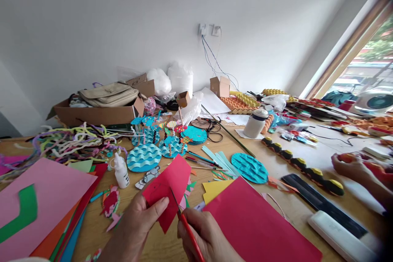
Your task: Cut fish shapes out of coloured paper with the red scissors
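Observation:
My left hand [141, 217] pinches a piece of red paper [181, 170], thumb on top, with a faint drawn outline near the thumb. Red-handled scissors [190, 233] are gripped in my right hand [204, 229], and their dark blades meet the paper's lower part. Beneath the right hand lies a larger red sheet [251, 221] on the table. To the left of my left hand, a cut-out paper fish [111, 201] in red and other colours rests near a white glue bottle [121, 172]. A grey fish cut-out [147, 177] lies just beyond the paper.
Stacked coloured sheets [61, 184] lie at left beside tangled pipe cleaners [70, 143]. Blue wavy discs [144, 157] with paper fish stand ahead. A blue textured disc [249, 168], a black-yellow egg-carton strip [302, 163] and a white case [337, 233] are at right. Another person's hands [359, 168] hold something orange.

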